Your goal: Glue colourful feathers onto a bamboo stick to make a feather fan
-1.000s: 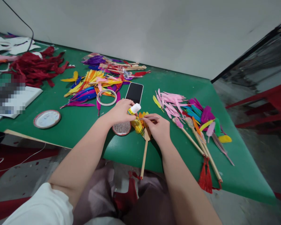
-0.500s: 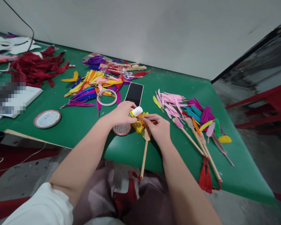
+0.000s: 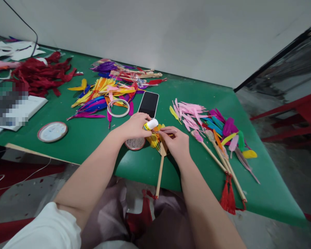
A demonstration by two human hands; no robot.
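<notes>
My left hand [image 3: 136,127] is closed around a small glue bottle [image 3: 151,124] with a white cap and a yellow label, held tilted. Close by on the right, my right hand [image 3: 178,143] pinches a thin pale stick-like piece [image 3: 171,131]; its exact kind is unclear. Beneath both hands lies a feather fan with yellow feathers [image 3: 153,141] and a wooden handle [image 3: 160,176] pointing toward me over the table edge. My fingers hide part of its head. A round shallow dish [image 3: 135,144] of greyish stuff sits under my left wrist.
A phone [image 3: 148,103] and a tape roll [image 3: 118,114] lie beyond my hands. Pink feathers [image 3: 189,112] and wooden-handled pieces [image 3: 212,155] with red tassels [image 3: 228,195] are on the right. Further left are colourful feathers [image 3: 101,88], dark red fabric strips [image 3: 41,74] and a round lid [image 3: 52,131].
My right hand has shifted very slightly to the right. Both hands keep their grip, and the fan and the things around it look the same.
</notes>
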